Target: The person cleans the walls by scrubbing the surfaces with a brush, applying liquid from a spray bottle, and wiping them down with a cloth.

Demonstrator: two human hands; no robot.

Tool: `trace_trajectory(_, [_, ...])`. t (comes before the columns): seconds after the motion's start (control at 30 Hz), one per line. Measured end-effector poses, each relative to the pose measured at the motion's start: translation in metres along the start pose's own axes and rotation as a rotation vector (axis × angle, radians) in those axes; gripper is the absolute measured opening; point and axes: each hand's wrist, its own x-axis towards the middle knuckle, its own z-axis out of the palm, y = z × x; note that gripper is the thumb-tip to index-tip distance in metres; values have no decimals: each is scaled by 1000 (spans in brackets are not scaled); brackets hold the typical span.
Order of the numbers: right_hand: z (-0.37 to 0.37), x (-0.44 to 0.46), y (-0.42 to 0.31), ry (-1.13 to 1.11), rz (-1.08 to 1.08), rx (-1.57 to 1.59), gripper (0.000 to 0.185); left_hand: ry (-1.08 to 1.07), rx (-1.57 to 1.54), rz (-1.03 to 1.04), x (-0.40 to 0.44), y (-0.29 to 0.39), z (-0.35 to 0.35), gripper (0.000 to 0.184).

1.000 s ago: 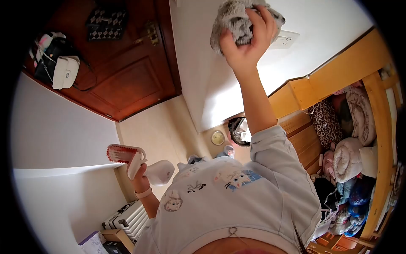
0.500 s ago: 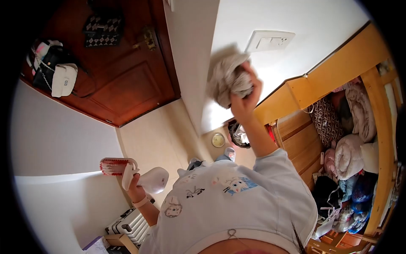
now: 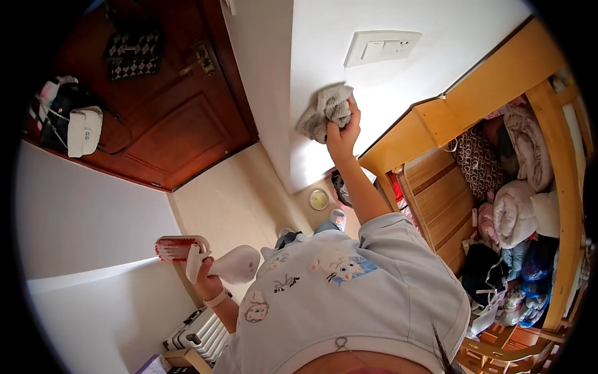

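through the head camera i see the right hand [image 3: 344, 136] raised to the white wall [image 3: 411, 81], its fingers bunched around a crumpled grey cloth [image 3: 322, 116]. the cloth is below the switch panel [image 3: 383, 48], near the wall's edge, and looks to me to be touching the surface. lower on the left, the left hand [image 3: 208, 283] is curled around a white bottle [image 3: 238, 265]; a head with red bristles [image 3: 180, 248] juts out past the fingers, and i can't tell whether the two are one piece. a ribbed suitcase [image 3: 198, 336] stands near that forearm. on the floor [image 3: 215, 193] near the feet i see a round dish [image 3: 319, 199]; a wooden bed frame [image 3: 498, 68] lies to the right.
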Motion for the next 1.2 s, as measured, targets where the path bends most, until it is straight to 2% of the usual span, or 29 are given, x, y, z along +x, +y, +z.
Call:
trace_trajectory(0.07, [-17,-14,14,61,338,161,46,-34,3,-1,-4,6,-1,51])
trace_trajectory(0.1, [-22,-10,-1,93,468,205,41,-67,3,3,-4,7,1,50])
trace_trajectory(0.23, [-17,32,-50,215,190,537,36,-77,107,30,-4,8,-14,50])
trace_trajectory(0.27, [-11,43,-56,230,152,481,40,-75,129,51,-3,8,-16,51])
trace_trajectory(0.3, [-2,51,-54,287,137,414,37,-78,143,76,-1,8,-16,52])
trace_trajectory(0.37, [16,52,-42,316,297,401,35,-71,145,78,-2,6,-14,52])
trace_trajectory(0.4, [30,47,-46,359,205,331,30,-60,127,65,-2,4,-15,51])
trace_trajectory(0.43, [39,43,-59,348,217,379,30,-50,107,54,-1,2,-13,51])
trace_trajectory(0.5, [46,22,-65,168,266,305,34,-43,93,11,-6,2,-5,51])
trace_trajectory(0.57, [50,-2,-70,-118,15,24,32,-58,87,-35,-3,5,4,51])
trace_trajectory(0.63, [47,-10,-61,-244,-178,121,39,-155,57,-129,1,10,10,51])
trace_trajectory(0.67, [37,-12,-58,-273,10,221,31,-165,65,-133,0,13,13,51])
trace_trajectory(0.7, [29,-10,-54,-191,67,363,31,-176,67,-91,0,16,17,51])
trace_trajectory(0.77, [5,9,-74,-28,197,305,32,-182,61,-44,3,16,21,51])
trace_trajectory(0.83, [-1,31,-84,204,197,558,34,-154,58,-31,2,14,19,50])
trace_trajectory(0.9, [5,49,-80,300,127,510,36,-163,105,9,4,11,18,50])
trace_trajectory(0.97, [24,56,-66,176,77,450,38,-176,149,62,6,8,21,50])
trace_trajectory(1.0, [32,52,-65,113,-39,199,39,-186,197,70,3,8,23,52])
trace_trajectory(1.03, [39,44,-58,72,-156,130,39,-197,245,78,1,7,25,53])
trace_trajectory(1.1, [45,28,-52,-29,-227,227,36,-222,272,78,-2,9,29,53])
trace_trajectory(1.17, [36,13,-55,-247,-268,214,34,-244,301,79,-3,9,30,53])
trace_trajectory(1.2, [31,12,-61,-316,-225,280,36,-250,278,82,-4,9,30,54])
